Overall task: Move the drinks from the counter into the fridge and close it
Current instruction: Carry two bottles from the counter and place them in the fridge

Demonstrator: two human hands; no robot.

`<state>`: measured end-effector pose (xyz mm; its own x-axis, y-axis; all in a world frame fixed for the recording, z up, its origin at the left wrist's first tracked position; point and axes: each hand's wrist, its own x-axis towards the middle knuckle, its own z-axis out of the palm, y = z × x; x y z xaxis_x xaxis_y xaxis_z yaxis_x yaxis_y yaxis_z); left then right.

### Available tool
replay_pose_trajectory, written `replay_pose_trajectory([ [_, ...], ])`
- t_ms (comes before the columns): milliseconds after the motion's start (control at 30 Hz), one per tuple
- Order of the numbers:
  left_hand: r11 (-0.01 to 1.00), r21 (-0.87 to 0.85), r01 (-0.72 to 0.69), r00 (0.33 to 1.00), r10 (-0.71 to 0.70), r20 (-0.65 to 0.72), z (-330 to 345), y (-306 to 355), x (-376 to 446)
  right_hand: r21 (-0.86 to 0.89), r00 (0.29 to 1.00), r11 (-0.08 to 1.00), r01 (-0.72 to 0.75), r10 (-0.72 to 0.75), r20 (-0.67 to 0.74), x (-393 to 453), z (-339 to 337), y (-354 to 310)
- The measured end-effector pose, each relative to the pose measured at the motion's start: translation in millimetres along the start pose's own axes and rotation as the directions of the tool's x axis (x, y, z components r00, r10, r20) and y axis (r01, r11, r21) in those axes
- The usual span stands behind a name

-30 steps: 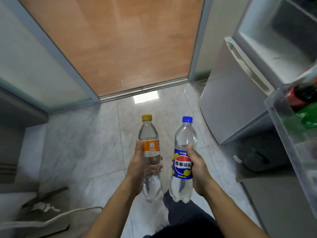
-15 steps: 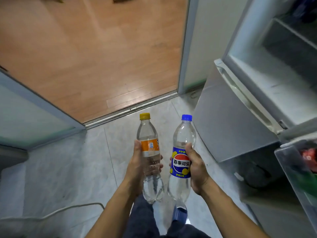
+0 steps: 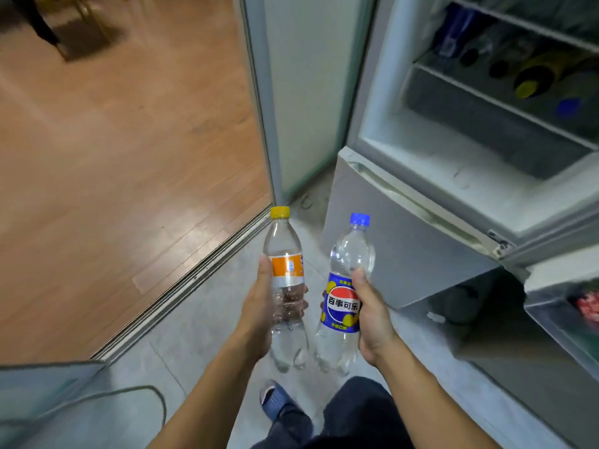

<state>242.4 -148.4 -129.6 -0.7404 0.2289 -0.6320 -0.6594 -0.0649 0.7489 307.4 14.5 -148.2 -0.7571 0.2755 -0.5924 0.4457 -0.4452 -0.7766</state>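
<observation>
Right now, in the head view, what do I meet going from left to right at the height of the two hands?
Wood floor → door track → left hand → orange-label bottle → blue-label bottle → right hand → lower fridge door → open door shelf.

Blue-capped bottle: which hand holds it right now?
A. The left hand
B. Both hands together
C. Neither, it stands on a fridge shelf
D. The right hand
D: the right hand curls round the blue-capped bottle, while the left hand holds the yellow-capped bottle beside it.
</observation>
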Motion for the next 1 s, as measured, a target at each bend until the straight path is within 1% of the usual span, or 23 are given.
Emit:
replay_pose_trajectory([
  [133, 1.000, -0.008, 0.028, 0.993, -0.027, 0.113, 24.7, 24.5, 32.7, 0.111, 0.995, 0.993, 0.036, -0.025, -0.095, 16.0, -2.1, -17.9],
  [233, 0.998, 0.019, 0.054, 0.980, -0.057, 0.188, 51.5, 41.1, 57.4, 0.168, 0.985, 0.984, 0.062, -0.033, -0.169, 32.6, -16.1, -34.7],
  [333, 0.997, 0.060, 0.042, 0.966, -0.056, 0.252, 81.4, 56.9, 77.3, 0.200, 0.976, 0.976, 0.082, -0.039, -0.212, 50.6, -34.7, -56.6],
  [533, 0.989, 0.150, 0.003, 0.928, -0.058, 0.368, 149.1, 93.1, 106.6, 0.249, 0.939, 0.951, 0.183, -0.094, -0.331, 70.3, -72.9, -107.2],
  [633, 0.986, 0.165, 0.002, 0.894, -0.076, 0.441, 179.4, 105.4, 118.6, 0.286, 0.913, 0.928, 0.239, -0.114, -0.393, 70.4, -90.6, -124.6],
  [733, 0.981, 0.194, 0.003, 0.873, -0.097, 0.478, 204.7, 118.2, 133.8, 0.334, 0.884, 0.894, 0.300, -0.129, -0.450, 71.8, -104.6, -138.4],
  [867, 0.979, 0.206, -0.003, 0.831, -0.112, 0.545, 237.0, 136.2, 152.8, 0.377, 0.841, 0.856, 0.354, -0.115, -0.529, 76.7, -114.9, -153.6],
  [933, 0.978, 0.209, 0.007, 0.803, -0.130, 0.582, 251.8, 145.2, 159.9, 0.366, 0.809, 0.843, 0.393, -0.128, -0.574, 81.1, -119.6, -161.8],
  [1000, 0.976, 0.217, 0.001, 0.777, -0.138, 0.614, 268.3, 158.9, 165.4, 0.324, 0.769, 0.834, 0.447, -0.173, -0.615, 87.5, -122.8, -175.1],
])
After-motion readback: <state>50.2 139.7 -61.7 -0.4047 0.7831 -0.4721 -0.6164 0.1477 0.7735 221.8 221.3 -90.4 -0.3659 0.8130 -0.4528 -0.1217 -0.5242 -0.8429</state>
